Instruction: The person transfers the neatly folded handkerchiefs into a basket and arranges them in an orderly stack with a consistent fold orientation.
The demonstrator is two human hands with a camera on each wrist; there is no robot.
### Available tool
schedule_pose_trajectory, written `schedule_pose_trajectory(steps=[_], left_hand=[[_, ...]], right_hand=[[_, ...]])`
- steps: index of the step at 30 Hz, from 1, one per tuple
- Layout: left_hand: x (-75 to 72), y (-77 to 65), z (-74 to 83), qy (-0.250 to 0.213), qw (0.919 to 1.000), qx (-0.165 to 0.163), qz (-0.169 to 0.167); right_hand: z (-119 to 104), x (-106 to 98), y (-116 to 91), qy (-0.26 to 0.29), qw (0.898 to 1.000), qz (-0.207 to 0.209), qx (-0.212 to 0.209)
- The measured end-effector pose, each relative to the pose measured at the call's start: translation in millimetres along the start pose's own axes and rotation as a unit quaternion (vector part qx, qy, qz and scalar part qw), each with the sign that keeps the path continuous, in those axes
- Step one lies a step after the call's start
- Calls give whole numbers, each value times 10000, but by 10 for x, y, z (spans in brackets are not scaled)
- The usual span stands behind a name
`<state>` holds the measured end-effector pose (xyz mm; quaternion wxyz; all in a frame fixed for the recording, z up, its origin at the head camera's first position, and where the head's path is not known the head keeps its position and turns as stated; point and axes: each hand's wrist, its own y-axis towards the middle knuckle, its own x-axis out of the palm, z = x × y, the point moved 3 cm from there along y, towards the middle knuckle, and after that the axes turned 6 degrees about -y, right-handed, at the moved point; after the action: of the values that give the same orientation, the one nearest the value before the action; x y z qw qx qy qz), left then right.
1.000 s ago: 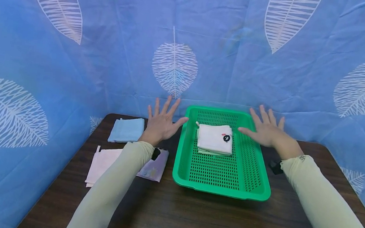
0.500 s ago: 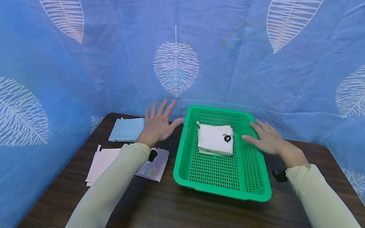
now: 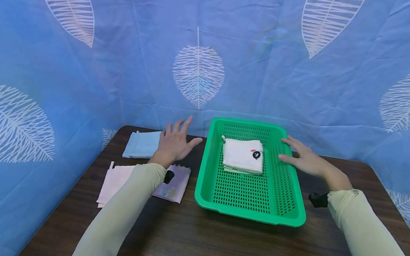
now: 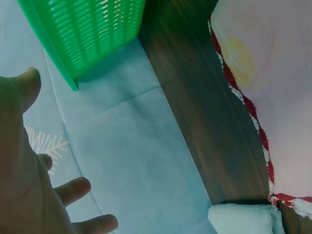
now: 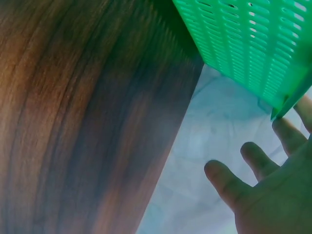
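Note:
A green perforated plastic basket (image 3: 241, 215) stands on the dark wooden table, holding a stack of folded small towels, the top one a white towel (image 3: 241, 155) with a black round mark. My right hand (image 3: 308, 161) is at the basket's far right side, fingers spread, fingertips right at the rim in the right wrist view. Left of the basket, my left hand (image 3: 173, 144) hovers with fingers extended and holds nothing. Around it lie a folded light blue towel (image 3: 140, 144), a folded pink towel (image 3: 114, 181) and a purple towel (image 3: 176, 186), the last two partly hidden by my left arm.
Behind the table (image 3: 216, 247) hangs a blue curtain (image 3: 144, 70) with white leaf prints, close to the basket's back edge. The table's rounded back corners show on both sides.
My right hand has lowered from above to the basket's right rim and shifted slightly right. My left hand has drawn back a little toward the left and lower. The basket and towels stay put.

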<state>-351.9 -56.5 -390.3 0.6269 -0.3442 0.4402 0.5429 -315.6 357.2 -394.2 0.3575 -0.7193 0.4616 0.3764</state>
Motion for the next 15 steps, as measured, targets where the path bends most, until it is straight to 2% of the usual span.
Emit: schedule_pose_trajectory(steps=[6,10,15], left_hand=[[6,-51,-36,136,9998,-101,-111],[28,-102,-57,110,9997,-137,-154],[74,-155,-108,123,9991,-347,-214]], right_hand=[[65,-3,-24,637,9979,-134,-29],[129,2,-31,864,9961,-150,-70],[174,12,-27,1037,9944,-166,-71]])
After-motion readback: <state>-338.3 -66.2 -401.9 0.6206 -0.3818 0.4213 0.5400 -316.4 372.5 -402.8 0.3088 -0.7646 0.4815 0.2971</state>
